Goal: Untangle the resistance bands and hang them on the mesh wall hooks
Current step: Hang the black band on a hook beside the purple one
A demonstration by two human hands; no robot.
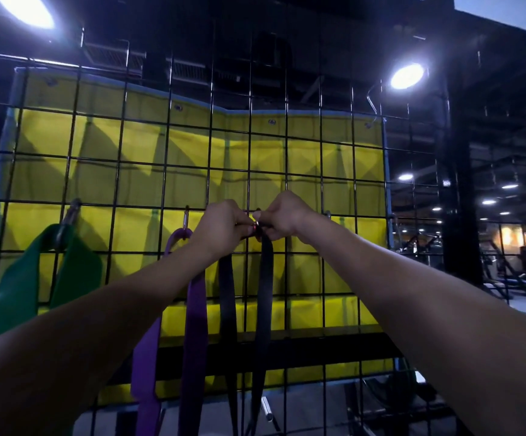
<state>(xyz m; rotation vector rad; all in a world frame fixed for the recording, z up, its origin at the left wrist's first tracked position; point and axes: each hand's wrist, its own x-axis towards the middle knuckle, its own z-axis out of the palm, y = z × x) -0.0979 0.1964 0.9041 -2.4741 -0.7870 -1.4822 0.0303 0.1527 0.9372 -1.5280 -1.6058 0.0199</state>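
Hands, left hand (pixel 221 223) and right hand (pixel 282 217), pinch black band (pixel 266 278) top closed at hook (pixel 257 229); limp, stretchy, tails toward 6 o'clock

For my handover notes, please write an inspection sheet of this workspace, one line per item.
Surface: black wire mesh wall, yellow sheet behind it.
Job's things: green band and purple band each hang from a hook; black band at its hook, both hands on its top.
Clutter: nothing seen.
Grippers: left hand and right hand, fingers closed at the black band's top.
Cables: nothing seen.
Surroundings: dim gym, ceiling lamps.
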